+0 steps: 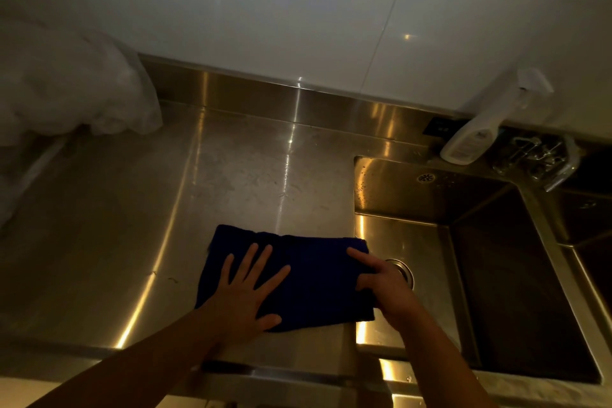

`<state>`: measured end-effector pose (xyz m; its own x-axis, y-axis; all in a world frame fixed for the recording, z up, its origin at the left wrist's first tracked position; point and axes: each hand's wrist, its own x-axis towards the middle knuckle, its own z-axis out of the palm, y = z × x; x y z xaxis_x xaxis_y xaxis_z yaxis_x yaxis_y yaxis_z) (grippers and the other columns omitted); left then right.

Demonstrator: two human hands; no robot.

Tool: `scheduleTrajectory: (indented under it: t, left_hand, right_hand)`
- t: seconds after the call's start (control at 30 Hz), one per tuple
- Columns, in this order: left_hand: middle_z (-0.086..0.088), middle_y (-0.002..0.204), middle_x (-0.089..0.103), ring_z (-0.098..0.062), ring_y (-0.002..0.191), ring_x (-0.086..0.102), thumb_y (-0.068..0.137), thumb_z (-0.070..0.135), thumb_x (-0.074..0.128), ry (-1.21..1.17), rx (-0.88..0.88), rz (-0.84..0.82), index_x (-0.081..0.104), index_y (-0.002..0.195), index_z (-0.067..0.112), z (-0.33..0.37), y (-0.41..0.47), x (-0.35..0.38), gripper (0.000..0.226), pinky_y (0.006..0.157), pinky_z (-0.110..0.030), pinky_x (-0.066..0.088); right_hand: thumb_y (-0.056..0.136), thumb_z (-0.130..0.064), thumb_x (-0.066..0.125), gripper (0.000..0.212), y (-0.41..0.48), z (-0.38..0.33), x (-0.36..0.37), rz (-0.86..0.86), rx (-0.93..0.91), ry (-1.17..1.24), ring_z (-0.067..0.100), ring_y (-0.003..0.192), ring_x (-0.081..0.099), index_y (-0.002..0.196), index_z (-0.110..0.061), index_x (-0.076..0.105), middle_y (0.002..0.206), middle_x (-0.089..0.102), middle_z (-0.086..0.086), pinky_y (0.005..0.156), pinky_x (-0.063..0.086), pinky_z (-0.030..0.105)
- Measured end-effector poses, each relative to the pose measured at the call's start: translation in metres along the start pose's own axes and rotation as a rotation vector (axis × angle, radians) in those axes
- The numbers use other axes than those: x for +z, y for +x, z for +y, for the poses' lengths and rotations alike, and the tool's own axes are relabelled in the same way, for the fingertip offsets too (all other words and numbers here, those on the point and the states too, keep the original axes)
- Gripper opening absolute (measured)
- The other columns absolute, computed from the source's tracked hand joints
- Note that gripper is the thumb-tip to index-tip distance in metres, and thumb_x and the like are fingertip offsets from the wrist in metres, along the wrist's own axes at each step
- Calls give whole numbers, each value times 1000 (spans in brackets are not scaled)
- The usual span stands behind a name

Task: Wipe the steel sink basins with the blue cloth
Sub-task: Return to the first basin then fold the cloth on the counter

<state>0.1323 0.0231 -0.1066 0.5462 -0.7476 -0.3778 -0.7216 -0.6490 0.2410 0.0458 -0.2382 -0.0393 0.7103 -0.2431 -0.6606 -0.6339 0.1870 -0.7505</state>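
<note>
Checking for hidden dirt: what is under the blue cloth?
The steel counter; the covered patch cannot be seen. The left hand presses flat on the blue cloth, the right hand grips its edge.

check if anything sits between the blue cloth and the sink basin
Nothing visible. The blue cloth lies with its right edge at the rim of the basin, left hand flat on it, right hand gripping it; the spray bottle stands behind the basin.
</note>
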Motion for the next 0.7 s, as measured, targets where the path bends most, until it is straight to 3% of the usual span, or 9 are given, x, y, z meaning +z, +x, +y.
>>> scheduleTrajectory:
  t: [0.1, 0.17, 0.27, 0.33, 0.4, 0.47, 0.57, 0.63, 0.7]
  left_hand:
    - [-2, 141, -51, -18, 128, -50, 83, 76, 26, -58, 56, -35, -33, 136, 47, 17, 10, -5, 85, 104, -53, -32]
    - [4, 148, -43, -15, 136, -40, 87, 70, 30, -191, 66, 23, -24, 141, 46, 27, 12, -13, 80, 110, -48, -27]
    - [5, 159, 10, -14, 146, 13, 95, 50, 40, -606, -19, 235, 18, 149, 32, 37, 11, -34, 60, 122, -38, 9]
    - [3, 140, 47, -13, 127, 46, 97, 43, 41, -962, -132, 257, 44, 133, 31, 44, 10, -56, 38, 110, -34, 38]
    - [4, 124, 61, -14, 113, 59, 97, 49, 35, -1395, -248, 106, 56, 118, 36, 47, 9, -79, 33, 93, -33, 50]
    - [0, 119, 66, -18, 111, 61, 91, 61, 32, -1711, -331, -12, 62, 114, 30, 41, 8, -92, 49, 91, -36, 51]
    - [-8, 123, 65, -26, 116, 60, 83, 65, 44, -1790, -377, 44, 60, 124, 21, 21, 3, -95, 63, 105, -45, 43]
    - [-10, 118, 68, -25, 110, 64, 84, 55, 52, -1762, -349, 127, 63, 121, 17, 7, -6, -90, 54, 100, -42, 48]
    - [-6, 111, 71, -22, 105, 67, 88, 36, 59, -1669, -307, 190, 62, 119, 19, -5, -13, -80, 36, 85, -30, 55]
  right_hand:
    - [84, 8, 55, 59, -5, -7, -9, 95, 11, -190, 24, 102, 57, 129, -30, 52, 137, 42, 5, 86, 56, 40]
    - [86, 3, 57, 63, -11, -19, -11, 126, 10, -373, 24, 108, 56, 141, -23, 41, 141, 40, 8, 90, 53, 38]
    - [86, -4, 61, 58, -23, -44, 6, 145, -108, -717, 16, 102, 56, 139, -15, 41, 127, 51, 6, 83, 51, 28]
    - [84, -6, 62, 59, -34, -60, 35, 163, -211, -828, 13, 97, 55, 138, -15, 40, 123, 52, 7, 69, 45, 16]
    - [84, -4, 62, 79, -40, -65, 73, 156, -284, -819, 20, 116, 52, 150, -21, 20, 145, 34, 11, 70, 43, 14]
    - [86, -2, 61, 96, -44, -62, 118, 70, -303, -750, 25, 128, 46, 152, -34, -1, 159, 5, 7, 87, 51, 26]
    - [89, -9, 61, 105, -47, -44, 163, -49, -285, -717, 23, 124, 49, 147, -35, -22, 158, -24, -1, 98, 49, 31]
    - [91, -16, 60, 98, -45, -29, 172, -43, -335, -641, 17, 118, 52, 149, -34, -16, 159, -13, -8, 92, 50, 24]
    - [91, -19, 57, 87, -43, -15, 169, 54, -416, -643, 13, 109, 54, 151, -36, -5, 156, 5, -11, 88, 52, 22]
